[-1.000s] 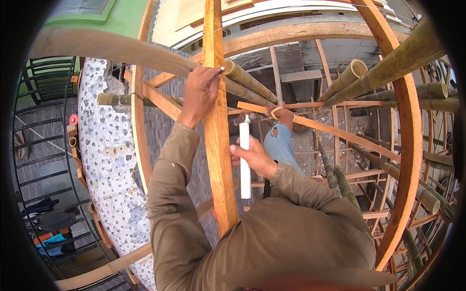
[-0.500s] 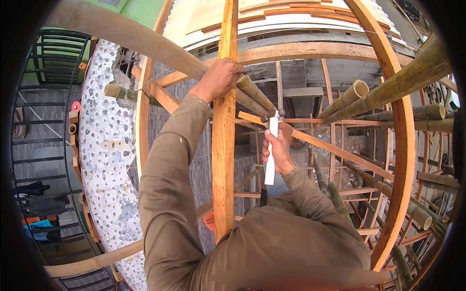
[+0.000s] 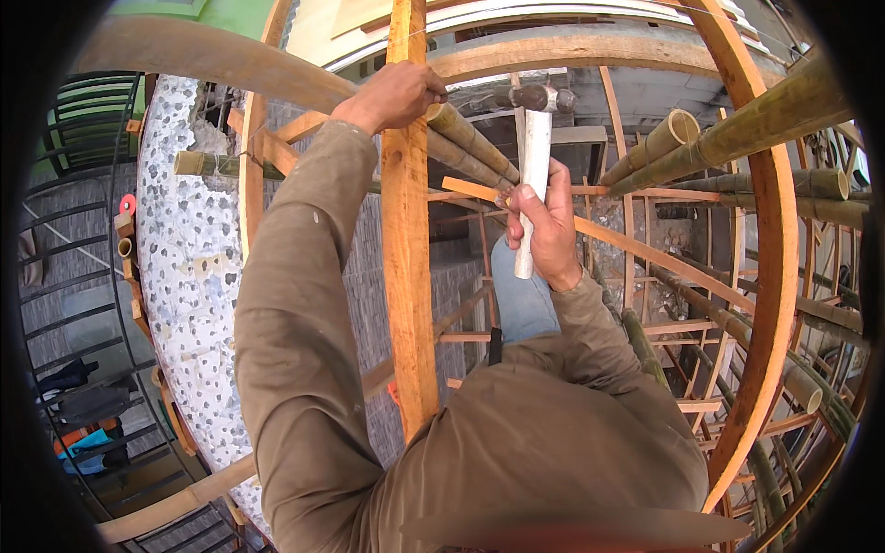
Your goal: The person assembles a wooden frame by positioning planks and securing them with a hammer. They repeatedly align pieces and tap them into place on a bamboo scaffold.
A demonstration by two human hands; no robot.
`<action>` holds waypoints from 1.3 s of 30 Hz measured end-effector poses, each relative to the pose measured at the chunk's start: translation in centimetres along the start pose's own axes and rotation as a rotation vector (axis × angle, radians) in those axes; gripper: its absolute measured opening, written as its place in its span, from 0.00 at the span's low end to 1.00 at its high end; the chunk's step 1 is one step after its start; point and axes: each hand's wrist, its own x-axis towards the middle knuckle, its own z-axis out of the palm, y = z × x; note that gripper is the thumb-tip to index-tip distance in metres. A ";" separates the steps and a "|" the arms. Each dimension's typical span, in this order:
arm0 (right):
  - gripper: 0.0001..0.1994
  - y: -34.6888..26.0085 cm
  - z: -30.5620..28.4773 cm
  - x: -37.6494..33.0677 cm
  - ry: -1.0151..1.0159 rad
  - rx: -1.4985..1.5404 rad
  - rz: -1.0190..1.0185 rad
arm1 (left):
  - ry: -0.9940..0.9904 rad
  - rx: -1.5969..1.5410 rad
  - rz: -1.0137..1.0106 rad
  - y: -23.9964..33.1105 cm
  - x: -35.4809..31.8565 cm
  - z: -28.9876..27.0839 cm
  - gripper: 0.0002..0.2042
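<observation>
My left hand [image 3: 392, 94] grips an upright orange wooden batten [image 3: 408, 276] near its top, where it crosses a curved timber rail. My right hand [image 3: 544, 226] is closed around the white handle of a hammer [image 3: 535, 157]. The hammer's dark metal head points up, level with a horizontal wooden beam [image 3: 572, 51]. A thin diagonal wooden strip [image 3: 645, 253] runs just behind my right hand. Both arms wear olive-brown sleeves.
Bamboo scaffold poles [image 3: 737, 120] cross at right. A curved orange timber arch [image 3: 770, 276] bends down the right side. A speckled white curved wall [image 3: 184, 276] lies left, with dark metal railings [image 3: 64, 304] and ground far below.
My right hand has raised the hammer from beside my chest up toward the top beam. My left hand has slid higher up the batten. The view tilted upward.
</observation>
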 end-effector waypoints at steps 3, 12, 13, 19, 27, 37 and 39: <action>0.27 -0.4 -0.3 0.5 0.024 0.064 0.024 | -0.040 -0.009 -0.065 0.4 -0.1 -0.1 0.09; 0.30 -1.4 0.7 1.6 0.301 0.204 -0.256 | -0.078 0.116 -0.049 1.1 -0.2 0.1 0.10; 0.29 -1.1 1.1 1.7 0.342 0.263 -0.265 | -0.069 0.122 -0.042 1.1 -0.2 0.0 0.10; 0.30 -1.0 1.1 1.0 -0.066 0.007 0.191 | -0.111 0.171 -0.082 1.6 -0.1 -0.2 0.10; 0.27 -0.4 1.1 1.3 0.382 0.394 -0.218 | -0.039 0.162 0.025 1.2 -0.4 0.9 0.10; 0.28 0.1 1.1 1.4 0.134 0.078 0.000 | -0.016 0.157 -0.033 1.9 -0.7 0.9 0.09; 0.28 0.1 1.0 1.6 -0.055 -0.193 0.120 | -0.046 0.211 -0.060 2.0 -0.6 1.0 0.08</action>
